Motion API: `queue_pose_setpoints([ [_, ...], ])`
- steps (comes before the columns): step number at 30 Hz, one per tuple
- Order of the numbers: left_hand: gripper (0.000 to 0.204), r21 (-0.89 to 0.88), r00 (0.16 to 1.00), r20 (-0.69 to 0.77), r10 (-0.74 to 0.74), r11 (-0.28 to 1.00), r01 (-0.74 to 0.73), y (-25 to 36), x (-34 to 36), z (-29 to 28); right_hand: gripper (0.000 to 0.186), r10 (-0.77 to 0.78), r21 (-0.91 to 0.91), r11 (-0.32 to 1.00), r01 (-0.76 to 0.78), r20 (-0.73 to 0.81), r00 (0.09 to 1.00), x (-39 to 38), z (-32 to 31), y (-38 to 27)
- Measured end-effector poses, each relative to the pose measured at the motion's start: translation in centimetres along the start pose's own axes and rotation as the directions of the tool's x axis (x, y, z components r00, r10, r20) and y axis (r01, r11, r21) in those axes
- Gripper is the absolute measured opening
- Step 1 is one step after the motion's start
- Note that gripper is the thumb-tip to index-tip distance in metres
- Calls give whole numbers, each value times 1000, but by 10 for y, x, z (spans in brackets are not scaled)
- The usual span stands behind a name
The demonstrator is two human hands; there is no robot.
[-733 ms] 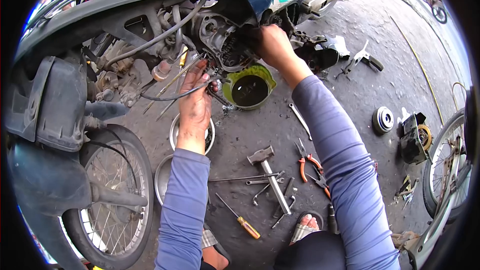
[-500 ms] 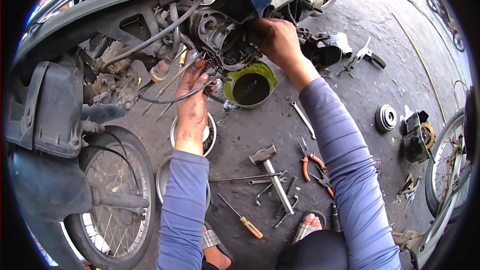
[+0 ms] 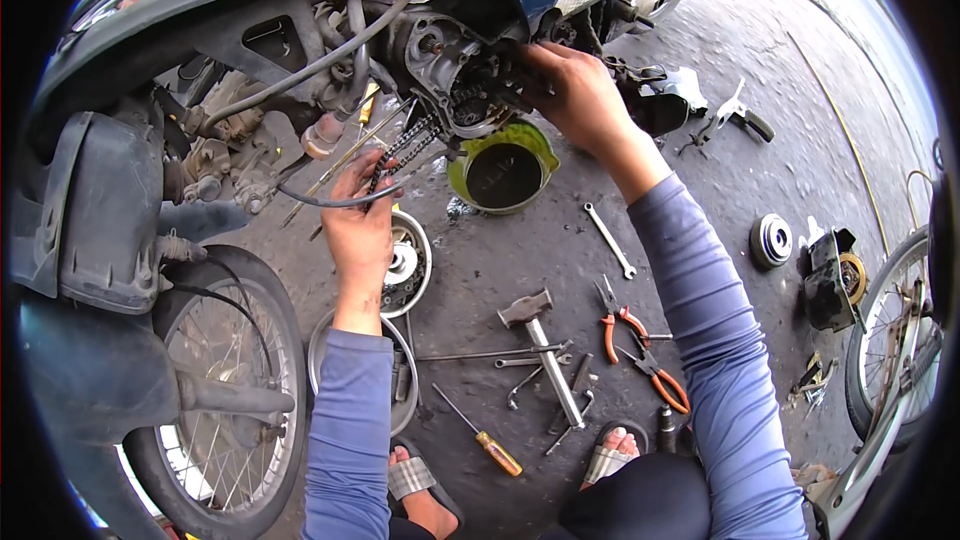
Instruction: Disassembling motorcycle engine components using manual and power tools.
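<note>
A dark timing chain [image 3: 420, 133] hangs out of the underside of the opened motorcycle engine [image 3: 435, 60]. My left hand [image 3: 358, 220] pinches its lower loop, drawn down to the left. A black cable [image 3: 350, 202] crosses in front of the fingers. At the right side of the engine, my right hand [image 3: 590, 105] has its fingers curled in against dark parts. What they grip there is hidden in shadow. Below the engine stands a yellow-green basin [image 3: 548, 168] with dark liquid in it.
Two metal bowls [image 3: 430, 270] [image 3: 318, 350] with parts sit beneath my left forearm. A hammer [image 3: 545, 340], pliers [image 3: 610, 325], a wrench [image 3: 610, 240] and a screwdriver [image 3: 498, 452] lie on the ground. Left is a spoked wheel [image 3: 285, 340]; removed parts [image 3: 772, 240] lie right.
My left hand has moved down and left, drawing the chain out into a longer visible loop. My right hand has shifted slightly right and down, still at the engine's side.
</note>
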State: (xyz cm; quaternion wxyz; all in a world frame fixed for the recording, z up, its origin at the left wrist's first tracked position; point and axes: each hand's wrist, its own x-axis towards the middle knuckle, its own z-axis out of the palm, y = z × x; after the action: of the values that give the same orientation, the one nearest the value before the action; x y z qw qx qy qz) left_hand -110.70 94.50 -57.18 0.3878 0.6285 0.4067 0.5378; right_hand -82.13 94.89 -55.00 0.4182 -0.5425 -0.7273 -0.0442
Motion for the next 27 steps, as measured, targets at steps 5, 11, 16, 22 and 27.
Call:
queue_pose_setpoints([
  [5, 28, 20, 991, -113, -73, 997, 75, -2, -13, -6, 19, 119, 66, 991, -116, -39, 992, -6, 5, 1],
  [11, 27, -93, 969, -242, -52, 995, 30, -1, -17, -6, 14, 172, 136, 979, -155, -124, 977, -7, 12, -5],
  [16, 23, 206, 978, -207, -11, 977, 55, 15, -20, -15, 20, 261, 238, 949, -206, -227, 938, -4, 17, -11],
  [22, 15, 24, 898, -429, 94, 995, -93, 25, -27, -30, 29, 398, 518, 768, -377, 75, 914, 2, 11, -2],
  [27, 22, -171, 931, -342, -126, 983, 70, 19, -33, -15, 28, 184, 452, 867, -209, 98, 978, -8, -7, 8],
])
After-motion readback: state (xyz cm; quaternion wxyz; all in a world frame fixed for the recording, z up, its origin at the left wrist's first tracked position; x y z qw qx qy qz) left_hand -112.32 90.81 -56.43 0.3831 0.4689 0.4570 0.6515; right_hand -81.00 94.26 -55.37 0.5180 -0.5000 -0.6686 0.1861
